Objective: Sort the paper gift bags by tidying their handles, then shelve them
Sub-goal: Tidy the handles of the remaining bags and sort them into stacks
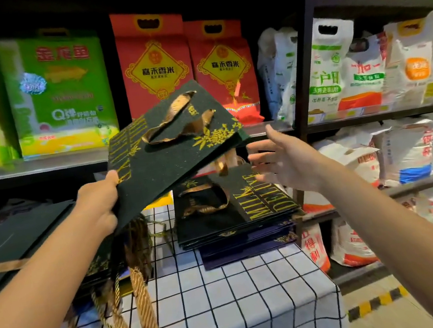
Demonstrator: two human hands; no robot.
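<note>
My left hand grips the lower corner of a flat dark green gift bag with gold lettering, held tilted in the air. Its gold ribbon handles lie folded on its face. My right hand is spread with straight fingers just right of the bag's far edge, holding nothing. Below it a stack of flat dark bags lies on the checked tablecloth. More dark bags with gold rope handles lie at the left under my left arm.
The table wears a white cloth with a black grid. Behind it, black metal shelves hold green, red and white rice bags. More sacks fill the lower shelves at right. A yellow-black floor stripe runs at lower right.
</note>
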